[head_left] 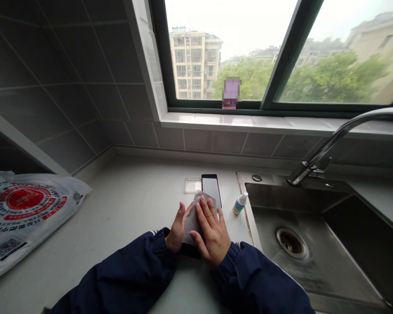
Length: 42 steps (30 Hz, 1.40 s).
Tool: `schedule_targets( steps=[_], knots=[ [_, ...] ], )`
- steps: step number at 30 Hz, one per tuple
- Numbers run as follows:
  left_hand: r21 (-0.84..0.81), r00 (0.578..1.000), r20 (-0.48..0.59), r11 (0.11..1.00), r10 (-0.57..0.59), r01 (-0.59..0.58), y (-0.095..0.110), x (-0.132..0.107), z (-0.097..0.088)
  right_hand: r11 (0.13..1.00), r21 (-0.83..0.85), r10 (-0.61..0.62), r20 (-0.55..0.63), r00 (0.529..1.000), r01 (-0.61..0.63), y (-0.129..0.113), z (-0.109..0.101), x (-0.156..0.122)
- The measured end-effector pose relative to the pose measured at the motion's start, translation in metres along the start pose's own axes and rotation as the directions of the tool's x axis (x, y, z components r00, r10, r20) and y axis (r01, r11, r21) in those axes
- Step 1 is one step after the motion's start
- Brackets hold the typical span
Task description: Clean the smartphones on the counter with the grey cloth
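Note:
A thin grey cloth drapes over a dark flat object, of which only a black lower edge shows. My left hand supports this object from the left, thumb raised and the other fingers mostly hidden behind the cloth. Across the top of the cloth my right hand lies flat, its fingers stretched out and slightly apart. Just beyond the hands, a black-edged flat rectangle with a pale face, like a phone, rests on the counter. A clear shallow plastic case is beside it. To the right stands a small white-capped spray bottle.
A steel sink with a curved tap is on the right. A printed white plastic bag lies on the counter at the left. Behind are a tiled wall and a window.

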<state>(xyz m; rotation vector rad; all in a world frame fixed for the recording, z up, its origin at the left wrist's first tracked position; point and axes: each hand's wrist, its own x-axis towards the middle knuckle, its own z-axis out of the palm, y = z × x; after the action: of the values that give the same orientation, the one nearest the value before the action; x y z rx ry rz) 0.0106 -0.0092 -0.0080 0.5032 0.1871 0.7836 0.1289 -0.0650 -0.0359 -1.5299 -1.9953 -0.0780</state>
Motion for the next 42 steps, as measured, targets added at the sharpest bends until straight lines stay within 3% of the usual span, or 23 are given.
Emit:
schedule_targets(
  steps=[7, 13, 17, 23, 35, 42],
  knots=[
    [-0.018, 0.992, -0.123, 1.000, 0.005, -0.007, 0.000, 0.001, -0.007, 1.000, 0.005, 0.018, 0.003, 1.000, -0.018, 0.001, -0.001, 0.001],
    [0.012, 0.985, -0.166, 0.999, 0.052, -0.050, 0.004, 0.001, 0.000, 1.000, -0.015, 0.011, 0.011, 1.000, -0.010, 0.003, 0.000, 0.000],
    [0.003, 0.969, -0.231, 0.996, 0.086, -0.088, 0.011, 0.002, 0.008, 0.999, -0.009, -0.047, 0.047, 0.998, 0.047, 0.003, 0.000, -0.001],
    [-0.017, 0.964, -0.244, 0.993, 0.109, -0.117, 0.022, 0.003, 0.013, 0.988, 0.004, -0.154, 0.049, 0.987, 0.154, -0.001, -0.003, -0.002],
    [0.018, 0.934, -0.357, 0.999, -0.019, 0.027, 0.044, 0.004, -0.004, 0.948, 0.125, -0.293, -0.006, 0.956, 0.292, -0.012, -0.010, -0.002],
    [0.070, 0.922, -0.386, 0.997, -0.015, 0.045, 0.046, 0.004, -0.010, 0.939, 0.146, -0.330, 0.112, 0.937, 0.313, -0.015, -0.015, -0.002]
  ],
)
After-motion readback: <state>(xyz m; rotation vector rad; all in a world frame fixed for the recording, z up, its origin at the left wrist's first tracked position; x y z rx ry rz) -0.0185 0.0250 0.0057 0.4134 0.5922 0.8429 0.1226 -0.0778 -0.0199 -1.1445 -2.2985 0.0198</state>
